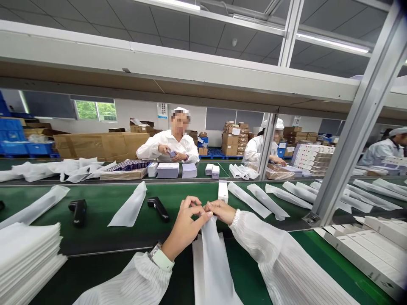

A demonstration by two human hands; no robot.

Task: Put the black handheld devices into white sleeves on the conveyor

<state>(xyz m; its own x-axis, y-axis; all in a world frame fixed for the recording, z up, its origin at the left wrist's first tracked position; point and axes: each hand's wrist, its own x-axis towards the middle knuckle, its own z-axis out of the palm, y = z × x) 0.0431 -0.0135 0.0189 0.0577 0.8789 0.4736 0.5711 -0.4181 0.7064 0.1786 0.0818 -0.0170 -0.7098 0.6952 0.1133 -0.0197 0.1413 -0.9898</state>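
My left hand (184,224) and my right hand (222,211) meet at the top edge of a long white translucent bag (214,262), both pinching its mouth. The bag hangs down toward me over the dark green bench. A small white box (223,191) stands upright on the green conveyor belt (101,205) just beyond my fingers. Two black handheld devices (158,207) (78,210) lie on the belt to the left, with a loose white bag (130,206) between them.
A stack of white bags (27,258) sits at the near left. Long white boxes (365,250) line the right. More white bags (305,192) lie along the belt. A slanted metal post (349,127) stands at the right. Across the belt, people in white coats (168,146) handle boxes.
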